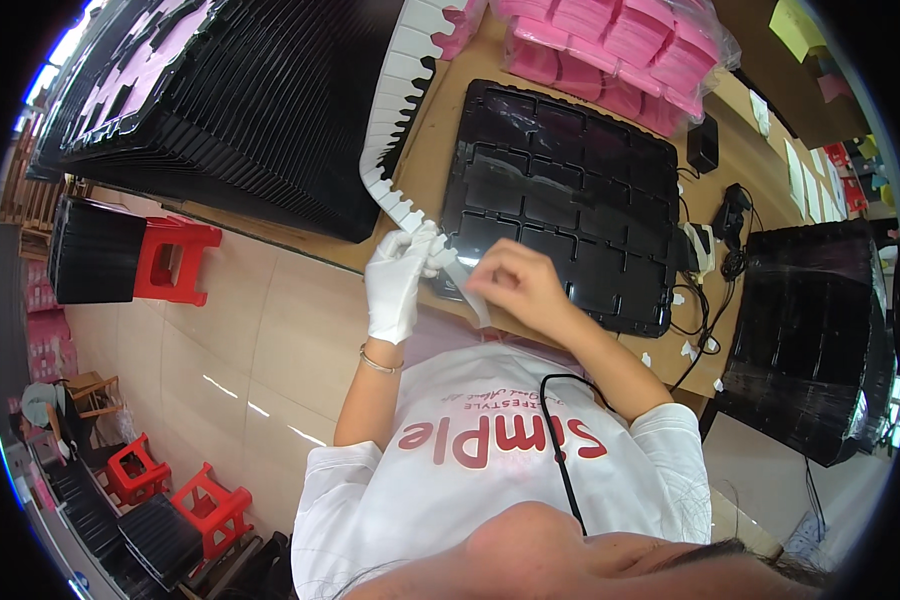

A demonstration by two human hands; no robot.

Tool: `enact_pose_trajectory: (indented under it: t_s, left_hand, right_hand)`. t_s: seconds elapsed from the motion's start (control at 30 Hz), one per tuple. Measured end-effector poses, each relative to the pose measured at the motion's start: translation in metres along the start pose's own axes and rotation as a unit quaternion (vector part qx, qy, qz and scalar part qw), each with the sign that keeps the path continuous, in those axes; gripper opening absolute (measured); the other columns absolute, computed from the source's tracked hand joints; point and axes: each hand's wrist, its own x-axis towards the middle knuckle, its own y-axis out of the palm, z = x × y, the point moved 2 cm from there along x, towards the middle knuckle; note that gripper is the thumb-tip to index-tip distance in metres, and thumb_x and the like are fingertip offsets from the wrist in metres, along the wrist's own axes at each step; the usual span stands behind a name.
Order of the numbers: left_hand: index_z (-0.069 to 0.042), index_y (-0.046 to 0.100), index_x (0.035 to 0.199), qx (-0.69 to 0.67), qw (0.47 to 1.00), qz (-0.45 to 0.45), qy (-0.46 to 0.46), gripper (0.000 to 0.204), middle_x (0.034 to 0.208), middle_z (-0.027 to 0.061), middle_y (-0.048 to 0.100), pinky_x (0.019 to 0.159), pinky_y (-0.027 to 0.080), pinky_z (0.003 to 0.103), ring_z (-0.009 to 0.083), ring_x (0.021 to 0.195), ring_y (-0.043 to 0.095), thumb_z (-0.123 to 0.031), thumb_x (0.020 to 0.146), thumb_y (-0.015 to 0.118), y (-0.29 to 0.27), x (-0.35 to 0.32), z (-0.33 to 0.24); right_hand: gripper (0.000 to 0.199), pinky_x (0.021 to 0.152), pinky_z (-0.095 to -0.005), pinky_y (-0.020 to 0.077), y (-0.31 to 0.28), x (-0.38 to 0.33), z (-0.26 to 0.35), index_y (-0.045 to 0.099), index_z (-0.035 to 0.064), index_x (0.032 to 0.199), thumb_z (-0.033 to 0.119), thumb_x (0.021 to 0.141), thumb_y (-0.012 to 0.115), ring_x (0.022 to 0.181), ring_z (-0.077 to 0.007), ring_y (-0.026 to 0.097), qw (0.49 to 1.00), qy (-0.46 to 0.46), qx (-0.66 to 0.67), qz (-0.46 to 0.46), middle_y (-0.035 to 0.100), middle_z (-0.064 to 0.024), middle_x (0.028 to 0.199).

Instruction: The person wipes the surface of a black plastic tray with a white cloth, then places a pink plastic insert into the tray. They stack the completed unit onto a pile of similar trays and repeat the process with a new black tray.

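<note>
White strip (388,115) with one notched edge enters at the top centre of the frame and comes down to the middle. Its long axis runs mostly from top to bottom, leaning a little to the left as it descends; left of centre it bends, and its lower part slants down to the right. That lower end points into the left hand (394,285), which wears a white glove and has its fingers closed around it, thumb and fingertips pinching.

Just right of the glove, a translucent tail (467,292) hangs down and to the right, its free end pointing at the lower edge of the frame. Bare, the right hand (517,283) is curled beside the tail, fingers bent and fingertips close together; I cannot tell whether they touch or grip it.

Behind the hands, a black tray (610,250) lies on the brown counter (440,140), right of centre. A tall stack of black trays (280,130) fills the upper left, pink packs (615,40) in clear wrap sit at the upper right of centre, and a red stool (170,262) stands at the left, on the tiled floor (270,330).
</note>
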Motion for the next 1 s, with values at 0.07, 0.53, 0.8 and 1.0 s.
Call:
enact_pose_trajectory:
  t_s: [0.07, 0.53, 0.8, 1.0]
  left_hand:
    - [-0.001, 0.066, 0.097, 0.018, 1.0, -0.003, -0.001, 0.014, 0.081, 0.0021, 0.066, 0.056, 0.045, 0.018, 0.0039, 0.061, 0.057, -0.015, 0.092, 0.066, -0.004, 0.0, 0.0]
    - [-0.001, 0.067, 0.096, 0.04, 0.999, 0.01, -0.009, 0.015, 0.082, 0.0028, 0.067, 0.057, 0.046, 0.018, 0.0045, 0.064, 0.059, -0.016, 0.091, 0.067, -0.006, -0.005, 0.009]
    - [-0.001, 0.067, 0.096, 0.018, 1.0, -0.011, 0.006, 0.015, 0.085, 0.003, 0.067, 0.058, 0.046, 0.018, 0.0047, 0.064, 0.059, -0.015, 0.091, 0.068, -0.009, 0.0, 0.011]
    - [-0.001, 0.067, 0.096, 0.023, 1.0, -0.004, 0.014, 0.015, 0.083, 0.0026, 0.067, 0.057, 0.045, 0.017, 0.0041, 0.064, 0.058, -0.016, 0.091, 0.067, -0.007, -0.003, 0.01]
  right_hand:
    - [0.008, 0.053, -0.0234, 0.0389, -0.005, 0.011, -0.018, 0.07, 0.0036, 0.082, 0.008, 0.077, 0.074, 0.058, -0.0095, 0.048, 0.997, 0.069, -0.018, 0.015, 0.059, -0.0039, 0.076]
    - [0.009, 0.063, -0.0368, 0.0497, 0.013, 0.011, -0.034, 0.064, 0.0027, 0.079, 0.01, 0.075, 0.068, 0.069, -0.0262, 0.061, 0.982, 0.076, -0.164, -0.052, 0.061, -0.0107, 0.078]
    - [0.007, 0.057, -0.0243, 0.0423, -0.009, 0.011, -0.043, 0.067, 0.0037, 0.076, 0.006, 0.074, 0.073, 0.062, -0.0092, 0.05, 0.999, 0.023, -0.002, 0.023, 0.053, -0.0029, 0.077]
    - [0.017, 0.064, -0.0326, 0.0487, 0.005, 0.015, -0.039, 0.063, 0.0031, 0.078, 0.014, 0.072, 0.073, 0.071, -0.0211, 0.059, 0.989, 0.043, -0.141, -0.007, 0.056, -0.0079, 0.081]
